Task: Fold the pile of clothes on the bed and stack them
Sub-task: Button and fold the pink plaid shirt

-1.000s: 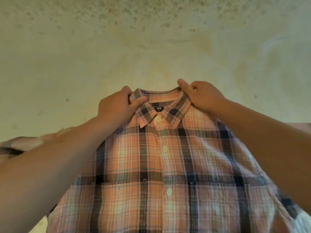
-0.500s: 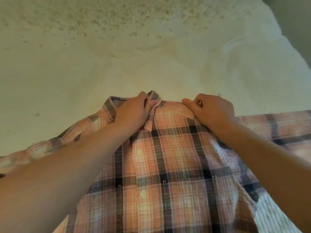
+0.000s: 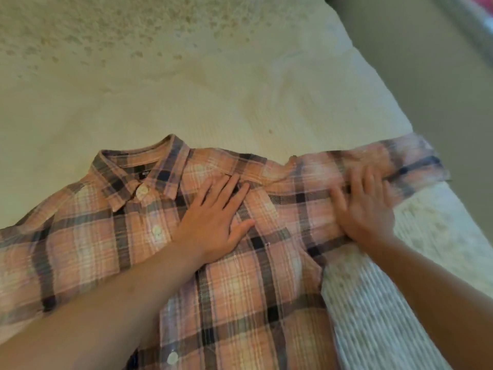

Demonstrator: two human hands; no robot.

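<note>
An orange and dark plaid button-up shirt [image 3: 253, 289] lies front side up on the cream bedspread [image 3: 186, 102], collar toward the far side. My left hand [image 3: 216, 222] rests flat with spread fingers on the shirt's chest, just right of the button line. My right hand [image 3: 365, 206] presses flat on the right sleeve [image 3: 386, 161], which stretches out toward the bed's right edge. Neither hand grips the cloth. The shirt's lower part runs out of view at the bottom.
A striped pale cloth [image 3: 378, 316] lies under the shirt at the lower right. The bed's right edge [image 3: 373, 76] runs diagonally, with grey floor [image 3: 426, 76] beyond it. The far part of the bedspread has a speckled pattern.
Both hands have let go of the collar. The shirt now lies flat on the bed, and the hands have moved right and opened flat on the chest and right sleeve.
</note>
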